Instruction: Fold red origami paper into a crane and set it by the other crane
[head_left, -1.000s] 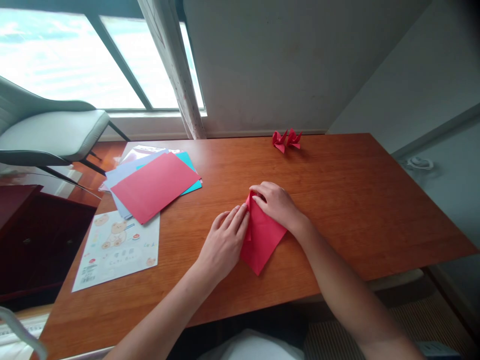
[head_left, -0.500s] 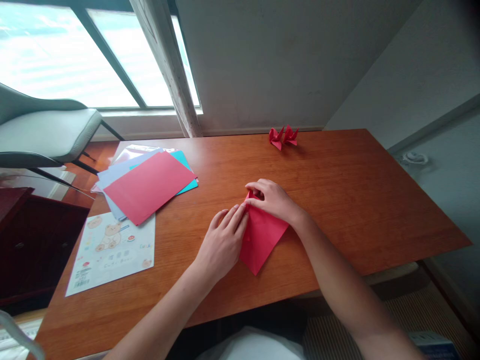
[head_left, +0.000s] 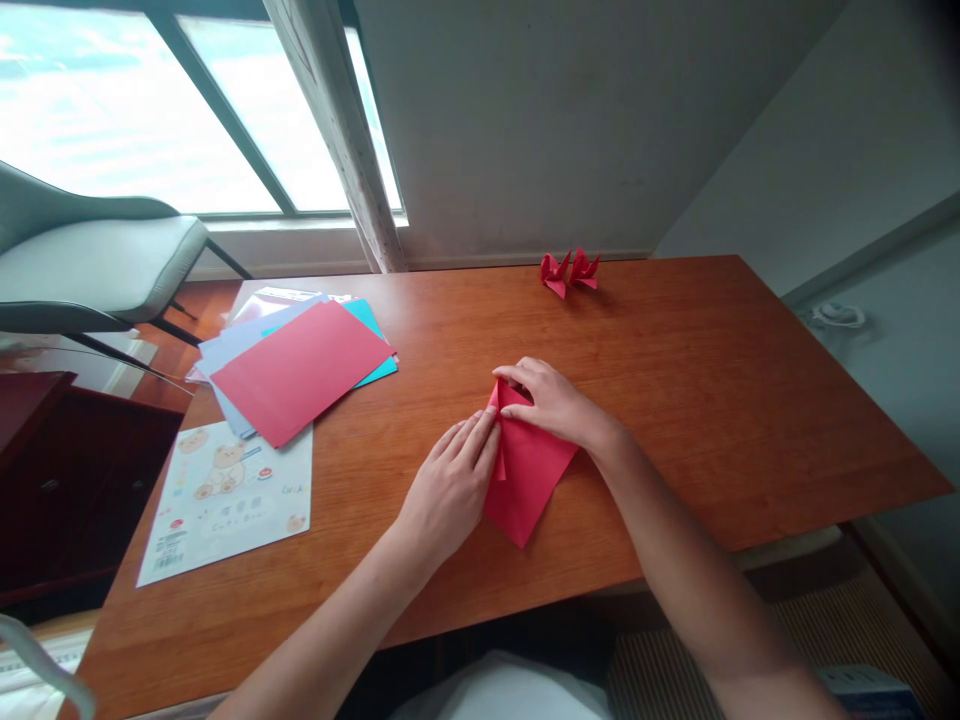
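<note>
A folded sheet of red origami paper [head_left: 534, 468] lies on the table in front of me, its corners pointing up and down. A narrow flap is folded along its left side. Stretched over that left edge, the fingers of my left hand [head_left: 454, 480] press flat on the flap; the thumb is hidden. My right hand [head_left: 551, 400] pinches the paper near its top tip, index finger at the point and thumb just below. Two red folded-paper figures [head_left: 555, 272] stand close together at the table's far edge.
On the left of the wooden table [head_left: 675, 380] lies a fanned stack of coloured sheets, a red sheet [head_left: 304, 370] on top. A white printed sheet with bear drawings [head_left: 229, 505] is nearer me. A grey chair [head_left: 97, 260] stands beyond the left edge, by the window.
Along the paper's left side, more of the folded flap now shows beside my left fingers. My right thumb has shifted slightly off the top tip. The view has moved a little.
</note>
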